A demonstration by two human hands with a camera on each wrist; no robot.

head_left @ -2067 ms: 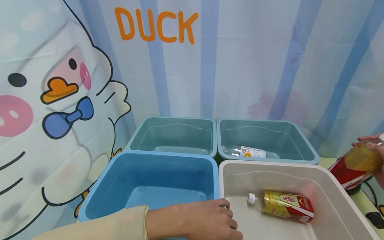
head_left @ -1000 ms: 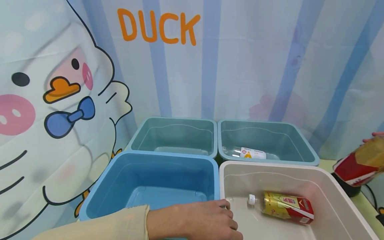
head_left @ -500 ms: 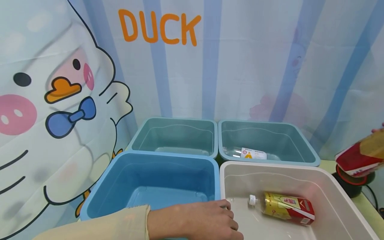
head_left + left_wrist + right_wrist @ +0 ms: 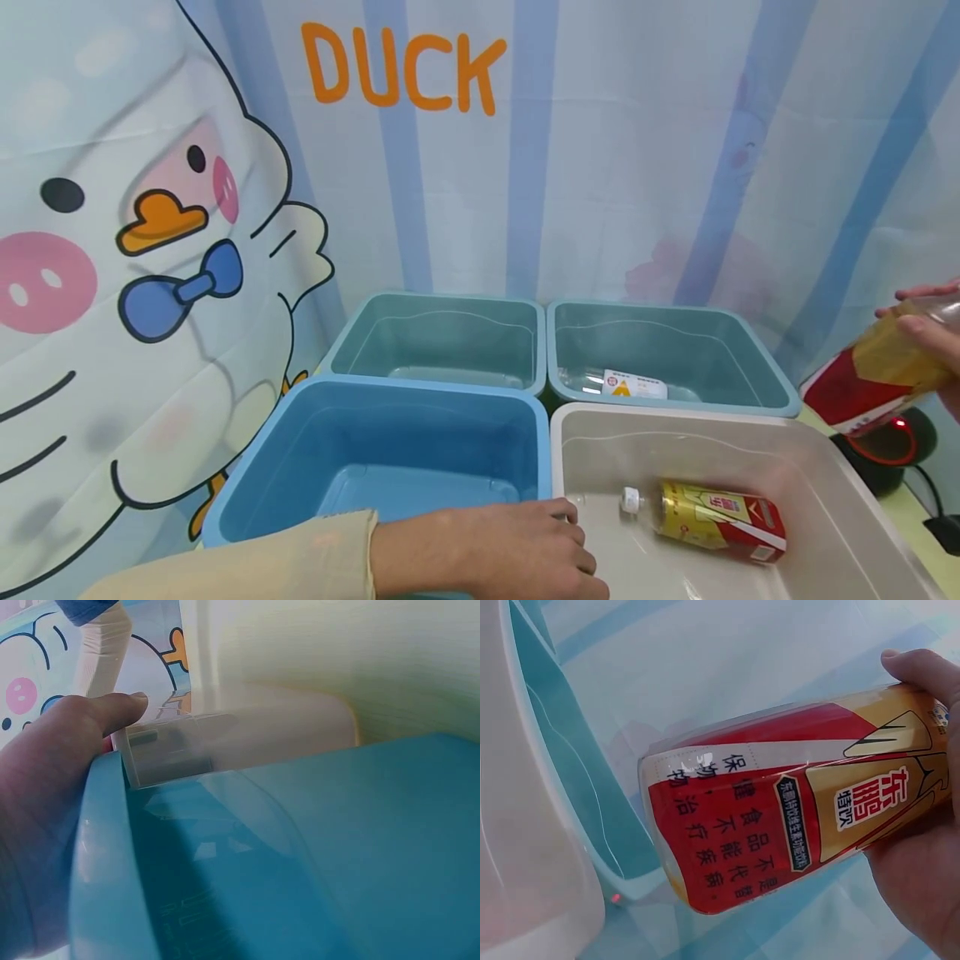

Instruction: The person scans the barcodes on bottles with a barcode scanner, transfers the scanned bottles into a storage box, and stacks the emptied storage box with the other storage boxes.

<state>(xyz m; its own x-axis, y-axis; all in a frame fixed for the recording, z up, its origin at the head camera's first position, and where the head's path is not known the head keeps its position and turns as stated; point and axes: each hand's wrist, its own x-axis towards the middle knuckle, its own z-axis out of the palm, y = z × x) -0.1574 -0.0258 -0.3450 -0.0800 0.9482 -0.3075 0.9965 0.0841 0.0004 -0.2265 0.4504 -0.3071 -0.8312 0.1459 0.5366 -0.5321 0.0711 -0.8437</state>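
Observation:
In the head view my right hand [image 4: 941, 333] grips a red-and-gold plastic drink bottle [image 4: 873, 371] at the far right. Its base tilts down to the left, above the beige bin's right edge. The right wrist view shows the label of that bottle [image 4: 780, 802] close up, with my thumb on one side. My left hand [image 4: 517, 550] rests over the rims where the blue bin [image 4: 375, 385] and the beige bin [image 4: 750, 421] meet. The left wrist view has its thumb straight beside the blue rim [image 4: 105, 825]; its other fingers are hidden there. A similar bottle [image 4: 720, 517] lies inside the beige bin.
Two teal bins stand behind, a left one [image 4: 450, 297] and a right one [image 4: 675, 308]. A clear bottle with a white label [image 4: 633, 384] lies in the right one. A black device with a glowing red ring [image 4: 877, 458] stands at right. A duck-print curtain [image 4: 600, 167] hangs behind.
Over the last second, my right hand has brought the bottle left and upward, away from the black device, and come further into view. My left hand has stayed put.

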